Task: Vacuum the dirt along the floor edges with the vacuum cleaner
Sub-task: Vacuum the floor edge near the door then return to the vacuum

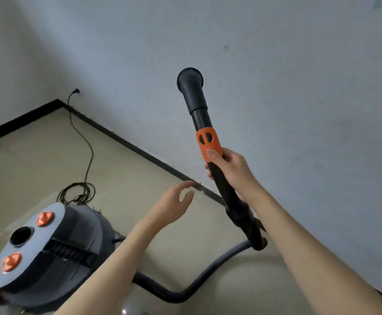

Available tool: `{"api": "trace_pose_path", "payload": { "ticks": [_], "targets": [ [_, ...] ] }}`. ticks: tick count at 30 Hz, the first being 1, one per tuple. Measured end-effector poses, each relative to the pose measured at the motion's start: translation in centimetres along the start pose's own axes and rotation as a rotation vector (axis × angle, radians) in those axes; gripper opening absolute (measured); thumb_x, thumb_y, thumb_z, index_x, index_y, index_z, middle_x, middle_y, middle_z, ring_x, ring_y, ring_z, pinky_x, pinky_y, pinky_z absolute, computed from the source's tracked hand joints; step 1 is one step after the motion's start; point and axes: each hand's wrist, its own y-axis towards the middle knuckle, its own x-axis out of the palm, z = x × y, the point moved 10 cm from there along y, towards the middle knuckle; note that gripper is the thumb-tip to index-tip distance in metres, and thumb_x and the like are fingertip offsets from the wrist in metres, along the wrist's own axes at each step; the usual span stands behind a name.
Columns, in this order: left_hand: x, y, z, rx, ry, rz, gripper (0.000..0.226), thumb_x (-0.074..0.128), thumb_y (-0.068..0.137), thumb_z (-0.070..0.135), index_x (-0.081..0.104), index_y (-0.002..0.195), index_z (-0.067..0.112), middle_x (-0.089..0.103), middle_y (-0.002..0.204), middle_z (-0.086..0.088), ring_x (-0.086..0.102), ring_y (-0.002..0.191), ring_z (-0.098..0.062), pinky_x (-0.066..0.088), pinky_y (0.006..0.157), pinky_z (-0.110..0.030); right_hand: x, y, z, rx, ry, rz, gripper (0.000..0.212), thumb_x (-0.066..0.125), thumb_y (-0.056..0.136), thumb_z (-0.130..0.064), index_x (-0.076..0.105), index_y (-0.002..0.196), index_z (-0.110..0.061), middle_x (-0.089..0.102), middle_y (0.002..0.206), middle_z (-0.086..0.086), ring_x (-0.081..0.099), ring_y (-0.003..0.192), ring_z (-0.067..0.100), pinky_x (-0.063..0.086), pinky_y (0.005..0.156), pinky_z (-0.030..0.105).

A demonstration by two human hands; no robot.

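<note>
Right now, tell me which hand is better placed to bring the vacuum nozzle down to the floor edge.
Right. The right hand grips the wand just below its orange collar, with the nozzle raised against the wall. The left hand hangs open and holds nothing, so it would first have to grip.

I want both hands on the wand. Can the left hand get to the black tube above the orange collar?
Probably yes. The left hand hangs open and holds nothing, and no object lies between it and the black tube that the right hand holds raised.
</note>
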Motion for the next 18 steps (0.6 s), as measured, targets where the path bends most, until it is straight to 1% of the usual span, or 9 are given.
{"api": "trace_pose_path", "payload": {
  "ticks": [2, 4, 7, 9, 12, 14, 16, 18],
  "targets": [
    [3.7, -0.3, 7.2, 0.103, -0.062, -0.098, 0.035, 0.043, 0.101, 0.029, 0.052, 0.133, 0.021, 0.056, 0.132, 0.005, 0.052, 0.122, -0.01, 0.037, 0.103, -0.023, -6.4, -3.6, -1.8, -0.035, 0.044, 0.109, 0.027, 0.061, 0.093, -0.04, 0.064, 0.089, -0.013, 0.068, 0.068, -0.005, 0.063, 0.061, 0.01, 0.052, 0.062, 0.021],
    [7.9, -1.4, 13.9, 0.2, -0.105, -0.174, 0.035, 0.041, 0.101, 0.033, 0.055, 0.13, 0.021, 0.06, 0.126, 0.006, 0.054, 0.119, -0.009, 0.04, 0.103, -0.026, -12.8, -7.8, -3.0, -0.068, 0.069, 0.213, 0.027, 0.06, 0.093, -0.04, 0.064, 0.088, -0.014, 0.068, 0.069, -0.005, 0.063, 0.062, 0.011, 0.053, 0.064, 0.023],
    [15.5, -4.4, 22.5, 0.285, -0.197, -0.287, 0.036, 0.037, 0.1, 0.041, 0.055, 0.127, 0.025, 0.064, 0.118, 0.01, 0.056, 0.114, -0.005, 0.043, 0.1, -0.026, -21.9, -14.9, -3.7, -0.093, 0.082, 0.336, 0.027, 0.059, 0.094, -0.041, 0.062, 0.09, -0.015, 0.068, 0.071, -0.006, 0.065, 0.065, 0.011, 0.056, 0.072, 0.03],
    [21.4, -6.6, 27.8, 0.341, -0.252, -0.37, 0.032, 0.037, 0.1, 0.041, 0.055, 0.123, 0.027, 0.065, 0.115, 0.01, 0.059, 0.108, 0.0, 0.045, 0.096, -0.02, -28.0, -19.8, -3.2, -0.103, 0.129, 0.428, 0.025, 0.058, 0.095, -0.039, 0.062, 0.092, -0.015, 0.068, 0.074, -0.004, 0.065, 0.068, 0.012, 0.055, 0.077, 0.033],
    [29.7, -9.5, 34.0, 0.398, -0.27, -0.432, 0.024, 0.045, 0.098, 0.039, 0.053, 0.118, 0.028, 0.063, 0.109, 0.015, 0.06, 0.103, -0.002, 0.046, 0.089, -0.018, -35.9, -26.8, -1.7, -0.111, 0.214, 0.548, 0.022, 0.057, 0.096, -0.036, 0.062, 0.097, -0.015, 0.068, 0.08, -0.002, 0.066, 0.073, 0.011, 0.053, 0.075, 0.027],
    [34.5, -11.1, 37.4, 0.431, -0.255, -0.454, 0.023, 0.049, 0.096, 0.039, 0.05, 0.116, 0.028, 0.06, 0.105, 0.019, 0.059, 0.099, 0.0, 0.045, 0.079, -0.01, -40.4, -31.1, 0.0, -0.104, 0.263, 0.625, 0.022, 0.058, 0.095, -0.035, 0.061, 0.102, -0.015, 0.068, 0.084, -0.001, 0.067, 0.076, 0.01, 0.052, 0.074, 0.024],
    [39.0, -12.5, 40.2, 0.454, -0.251, -0.483, 0.023, 0.052, 0.095, 0.037, 0.049, 0.115, 0.025, 0.058, 0.103, 0.018, 0.057, 0.092, 0.004, 0.044, 0.068, -0.003, -44.5, -35.1, 1.9, -0.11, 0.333, 0.71, 0.02, 0.059, 0.096, -0.032, 0.059, 0.104, -0.014, 0.067, 0.084, 0.0, 0.066, 0.076, 0.01, 0.052, 0.075, 0.024],
    [43.2, -13.6, 42.6, 0.475, -0.239, -0.52, 0.019, 0.052, 0.095, 0.036, 0.048, 0.11, 0.024, 0.057, 0.099, 0.016, 0.056, 0.087, 0.004, 0.043, 0.061, -0.001, -48.3, -38.8, 3.8, -0.118, 0.399, 0.795, 0.016, 0.059, 0.096, -0.029, 0.058, 0.103, -0.014, 0.066, 0.083, 0.001, 0.066, 0.075, 0.011, 0.051, 0.075, 0.025]
  ]
}}
